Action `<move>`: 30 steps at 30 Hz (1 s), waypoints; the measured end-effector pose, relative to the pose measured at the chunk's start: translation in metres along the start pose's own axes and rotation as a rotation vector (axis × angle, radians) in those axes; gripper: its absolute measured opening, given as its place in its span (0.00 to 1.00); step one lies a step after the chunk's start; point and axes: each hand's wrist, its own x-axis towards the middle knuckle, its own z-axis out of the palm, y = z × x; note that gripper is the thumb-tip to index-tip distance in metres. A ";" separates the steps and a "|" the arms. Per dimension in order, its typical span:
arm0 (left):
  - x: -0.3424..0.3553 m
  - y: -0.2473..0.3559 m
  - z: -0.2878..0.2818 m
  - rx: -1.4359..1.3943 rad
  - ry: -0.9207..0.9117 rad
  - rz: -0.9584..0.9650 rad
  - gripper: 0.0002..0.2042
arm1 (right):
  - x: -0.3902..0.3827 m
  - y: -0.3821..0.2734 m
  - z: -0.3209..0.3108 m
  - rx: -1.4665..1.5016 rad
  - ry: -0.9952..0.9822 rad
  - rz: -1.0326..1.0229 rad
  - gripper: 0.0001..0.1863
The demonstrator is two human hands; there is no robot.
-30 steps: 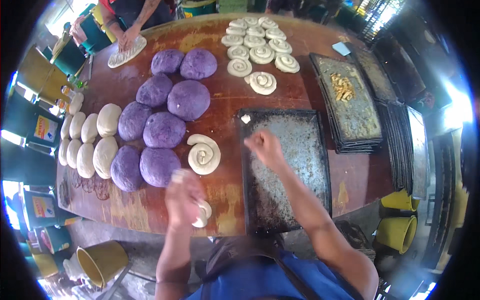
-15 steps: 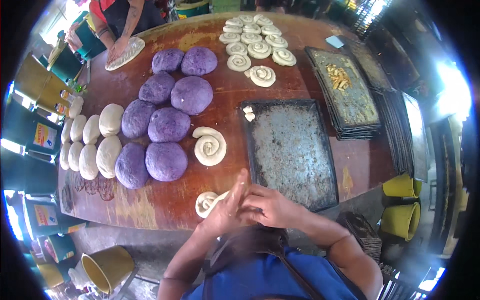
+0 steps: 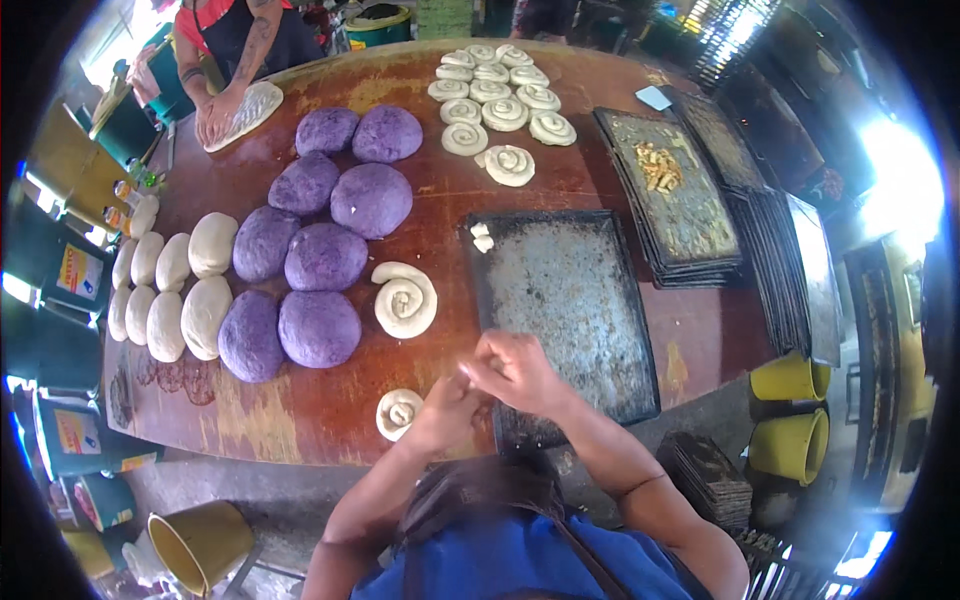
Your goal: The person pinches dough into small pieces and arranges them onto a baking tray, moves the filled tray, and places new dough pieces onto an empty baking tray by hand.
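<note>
My left hand (image 3: 447, 412) and my right hand (image 3: 517, 372) meet in front of me, over the near left corner of a dark, worn baking tray (image 3: 565, 300). The fingers of both are curled in, and the right thumb touches the left fingers. Whatever may be between them is hidden. Just left of my left hand lies a small dough coil (image 3: 398, 413) on the table. Beyond it sits a larger dough spiral (image 3: 405, 302) with a loose tail end. Small white dough scraps (image 3: 482, 238) rest at the tray's far left corner.
Purple dough balls (image 3: 325, 257) and pale dough pieces (image 3: 207, 318) cover the table's left side. Dough spirals (image 3: 490, 92) stand grouped at the far side. Stacked trays (image 3: 700, 225) lie to the right. A co-worker's hand (image 3: 218, 118) presses flattened dough (image 3: 252, 108) at far left.
My left index finger pointed up earlier; now it is curled in. My right hand has risen and closed up beside the left. The small coil shows more fully. The co-worker still presses dough.
</note>
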 end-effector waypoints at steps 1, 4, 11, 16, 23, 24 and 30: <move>-0.004 0.015 -0.006 -0.636 0.130 -0.104 0.05 | 0.001 0.016 -0.012 0.317 -0.194 0.090 0.12; 0.008 0.011 -0.047 -1.018 0.350 -0.079 0.06 | 0.033 0.064 -0.018 0.299 -0.171 0.425 0.11; 0.003 0.001 -0.008 -0.480 0.160 -0.260 0.07 | 0.094 0.183 0.036 -0.138 0.054 0.161 0.20; 0.024 -0.030 -0.029 -0.413 0.621 -0.214 0.20 | 0.070 0.090 0.007 -0.022 -0.095 0.213 0.30; -0.029 -0.004 -0.009 0.368 -0.143 -0.017 0.25 | -0.051 -0.029 -0.014 0.195 -0.306 0.000 0.20; -0.031 -0.013 -0.001 0.362 -0.151 0.005 0.25 | -0.045 -0.031 -0.005 0.134 -0.133 0.026 0.18; -0.023 -0.005 0.006 -0.297 -0.105 -0.204 0.10 | -0.050 -0.039 0.006 -0.115 0.167 -0.034 0.11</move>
